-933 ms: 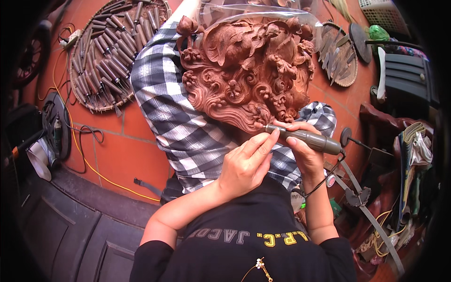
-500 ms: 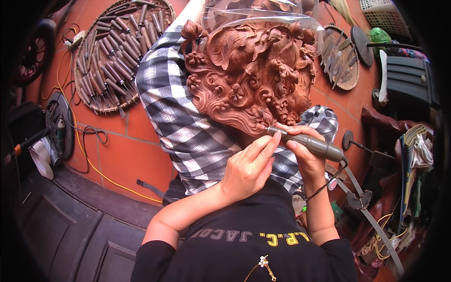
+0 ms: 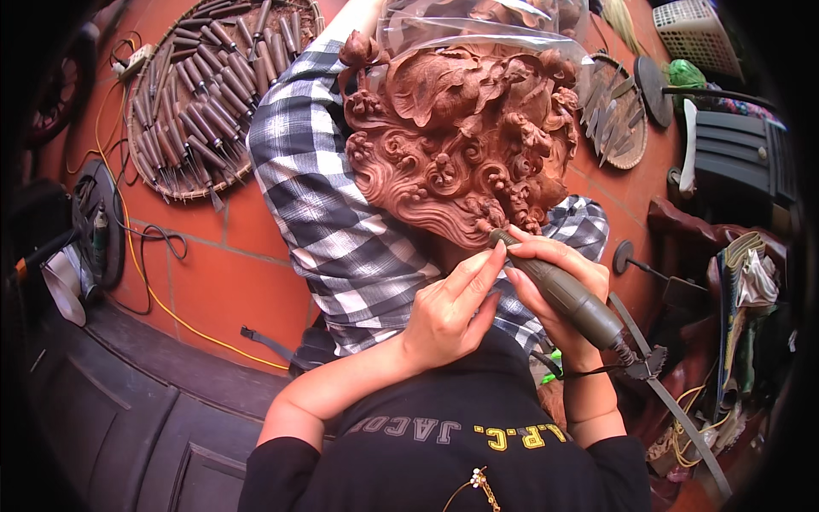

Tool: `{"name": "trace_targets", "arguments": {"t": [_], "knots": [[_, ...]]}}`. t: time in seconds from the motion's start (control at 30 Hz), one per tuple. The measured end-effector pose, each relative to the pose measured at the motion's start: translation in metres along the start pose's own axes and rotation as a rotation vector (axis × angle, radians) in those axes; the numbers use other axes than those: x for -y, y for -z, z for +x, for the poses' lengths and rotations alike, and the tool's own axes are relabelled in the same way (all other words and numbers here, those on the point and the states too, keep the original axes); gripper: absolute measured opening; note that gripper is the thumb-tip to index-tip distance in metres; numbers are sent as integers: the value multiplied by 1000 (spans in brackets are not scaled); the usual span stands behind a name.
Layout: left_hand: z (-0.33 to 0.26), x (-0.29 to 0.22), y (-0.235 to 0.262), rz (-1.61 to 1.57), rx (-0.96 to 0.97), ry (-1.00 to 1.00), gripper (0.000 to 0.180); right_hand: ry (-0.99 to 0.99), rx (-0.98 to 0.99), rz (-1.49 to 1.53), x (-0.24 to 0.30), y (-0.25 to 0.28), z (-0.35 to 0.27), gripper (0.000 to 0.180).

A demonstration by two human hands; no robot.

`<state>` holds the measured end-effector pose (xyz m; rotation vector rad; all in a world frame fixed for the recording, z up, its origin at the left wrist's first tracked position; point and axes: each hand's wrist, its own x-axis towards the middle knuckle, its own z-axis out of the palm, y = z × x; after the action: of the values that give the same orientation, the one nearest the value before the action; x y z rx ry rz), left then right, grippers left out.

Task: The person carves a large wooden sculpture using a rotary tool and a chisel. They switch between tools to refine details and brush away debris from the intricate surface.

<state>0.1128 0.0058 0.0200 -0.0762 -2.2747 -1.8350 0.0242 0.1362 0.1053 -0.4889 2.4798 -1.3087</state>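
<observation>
A: Where is the rotary tool (image 3: 570, 297)?
B: Right of the middle of the frame, just under the lower edge of the reddish wood carving (image 3: 452, 145), which fills the upper centre.

A: Which way does it point?
B: Its narrow front end points to the upper left, at the carving's lowest edge. The long axis slants from there down to the lower right, where the thicker rear end runs into a coiled sleeve. Whether the bit touches the wood is too small to tell.

A: And the fingers?
B: The right hand (image 3: 565, 266) is clamped around the grey-green body, fingers along the upper side, thumb on the lower left. The left hand (image 3: 450, 311) has its fingers straight and close together, tips against the tool's front end, with the thumb held apart.

A: What lies around?
B: Checked cloth (image 3: 320, 205) left of the carving, a woven tray (image 3: 176, 199) of wooden-handled tools (image 3: 205, 94) at upper left, and a smaller basket (image 3: 630, 159) with blades at upper right.
</observation>
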Motion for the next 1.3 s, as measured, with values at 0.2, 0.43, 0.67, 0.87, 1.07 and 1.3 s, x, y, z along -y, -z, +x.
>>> {"name": "trace_targets", "arguments": {"t": [0.2, 0.43, 0.67, 0.87, 1.07, 1.3], "knots": [[-10, 2, 5, -75, 20, 8, 68, 63, 61, -220, 13, -7, -3, 24], [-4, 8, 11, -99, -19, -41, 70, 137, -14, -393, 22, -20, -5, 29], [-13, 12, 18, -216, -10, -3, 70, 155, 32, -454, 21, -28, -17, 37], [-17, 17, 18, -278, 8, 20, 67, 152, 49, -492, 19, -32, -24, 39], [-13, 20, 17, -275, -15, -3, 68, 181, 17, -482, 22, -33, -21, 39], [2, 12, 12, -294, -8, -9, 68, 111, -107, -349, 15, -24, -9, 27]]}}
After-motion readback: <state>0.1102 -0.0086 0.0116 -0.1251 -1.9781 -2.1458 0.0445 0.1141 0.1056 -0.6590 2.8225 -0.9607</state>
